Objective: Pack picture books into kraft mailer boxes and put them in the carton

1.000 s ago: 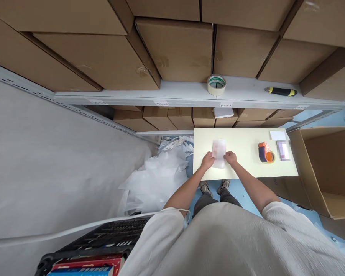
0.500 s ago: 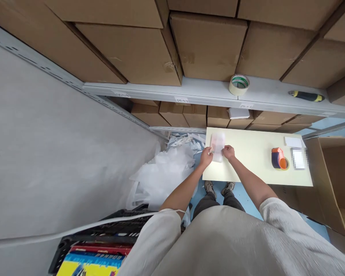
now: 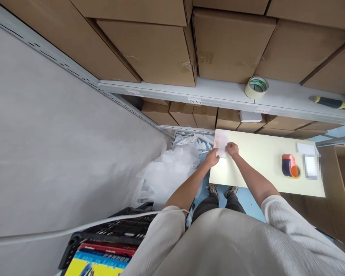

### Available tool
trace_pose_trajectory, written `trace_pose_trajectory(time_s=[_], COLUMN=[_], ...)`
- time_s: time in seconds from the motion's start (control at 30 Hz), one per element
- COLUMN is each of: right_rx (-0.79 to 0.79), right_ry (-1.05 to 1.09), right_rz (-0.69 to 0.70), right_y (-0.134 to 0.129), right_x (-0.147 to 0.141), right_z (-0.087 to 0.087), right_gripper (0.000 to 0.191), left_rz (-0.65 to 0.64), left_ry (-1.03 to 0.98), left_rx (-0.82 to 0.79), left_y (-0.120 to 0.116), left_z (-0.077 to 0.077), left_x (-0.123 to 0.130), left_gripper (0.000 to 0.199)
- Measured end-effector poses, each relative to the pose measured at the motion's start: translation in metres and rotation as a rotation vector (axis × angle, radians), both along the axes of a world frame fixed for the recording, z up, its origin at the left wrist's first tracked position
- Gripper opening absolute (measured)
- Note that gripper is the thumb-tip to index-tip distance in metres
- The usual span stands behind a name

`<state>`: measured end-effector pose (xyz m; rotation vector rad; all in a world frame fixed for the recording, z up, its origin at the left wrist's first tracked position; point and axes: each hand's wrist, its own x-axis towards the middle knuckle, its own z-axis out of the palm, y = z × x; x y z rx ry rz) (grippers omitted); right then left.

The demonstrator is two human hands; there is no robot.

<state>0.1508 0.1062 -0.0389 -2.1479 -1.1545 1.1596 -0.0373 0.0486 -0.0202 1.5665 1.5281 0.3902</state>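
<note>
There's just the one view, from the wearer's head, set well above and behind the left hand [image 3: 212,157] and right hand [image 3: 232,148], facing forward and down, shelf [image 3: 224,90] beyond them.

soft light; tabletop [image 3: 260,165] bright, nearly washed out; edges stretched; packet [image 3: 221,142] perhaps blurred.

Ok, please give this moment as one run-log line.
left hand: pale packet, left edge | right hand: packet, right edge | tape dispenser: on table

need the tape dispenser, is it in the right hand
No, the orange tape dispenser lies on the table, while the right hand touches the pale packet.
</note>
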Motion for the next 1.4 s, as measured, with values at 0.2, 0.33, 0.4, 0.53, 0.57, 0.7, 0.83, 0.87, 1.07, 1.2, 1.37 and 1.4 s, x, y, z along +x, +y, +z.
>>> trace_pose_trajectory(time_s=[0.2, 0.33, 0.4, 0.53, 0.57, 0.7, 0.83, 0.87, 1.07, 1.2, 1.37, 1.4], right_rx=[0.040, 0.070, 0.085, 0.107, 0.108, 0.094, 0.106, 0.115, 0.158, 0.155, 0.180, 0.191], right_ry=[0.027, 0.092, 0.125, 0.180, 0.199, 0.249, 0.269, 0.275, 0.283, 0.333, 0.416, 0.438], right_rz=[0.065, 0.074, 0.076, 0.062, 0.061, 0.116, 0.203, 0.214, 0.291, 0.398, 0.623, 0.674], right_y=[-0.019, -0.036, -0.047, -0.073, -0.080, -0.103, -0.122, -0.126, -0.156, -0.171, -0.190, -0.196], right_x=[0.012, 0.025, 0.034, 0.056, 0.062, 0.089, 0.123, 0.132, 0.176, 0.172, 0.119, 0.103], right_z=[0.011, 0.026, 0.035, 0.054, 0.059, 0.073, 0.084, 0.086, 0.099, 0.113, 0.130, 0.133], right_gripper=[0.030, 0.026, 0.026, 0.028, 0.028, 0.030, 0.030, 0.029, 0.028, 0.029, 0.030, 0.030], left_rz=[-0.005, 0.023, 0.035, 0.049, 0.051, 0.110, 0.211, 0.230, 0.311, 0.356, 0.484, 0.517], left_ry=[0.039, 0.013, -0.012, -0.027, -0.025, -0.029, -0.044, -0.043, -0.043, -0.031, 0.008, 0.020], left_rx=[-0.004, 0.048, 0.076, 0.099, 0.103, 0.132, 0.147, 0.151, 0.200, 0.234, 0.291, 0.305], left_y=[-0.002, -0.001, -0.003, -0.017, -0.022, -0.048, -0.082, -0.091, -0.148, -0.182, -0.235, -0.248], left_z=[0.005, 0.015, 0.021, 0.037, 0.041, 0.059, 0.070, 0.073, 0.093, 0.113, 0.136, 0.140], left_x=[0.000, 0.012, 0.023, 0.049, 0.055, 0.080, 0.112, 0.120, 0.167, 0.168, 0.133, 0.122], left_gripper=[0.054, 0.048, 0.047, 0.048, 0.049, 0.045, 0.039, 0.038, 0.035, 0.036, 0.037, 0.037])
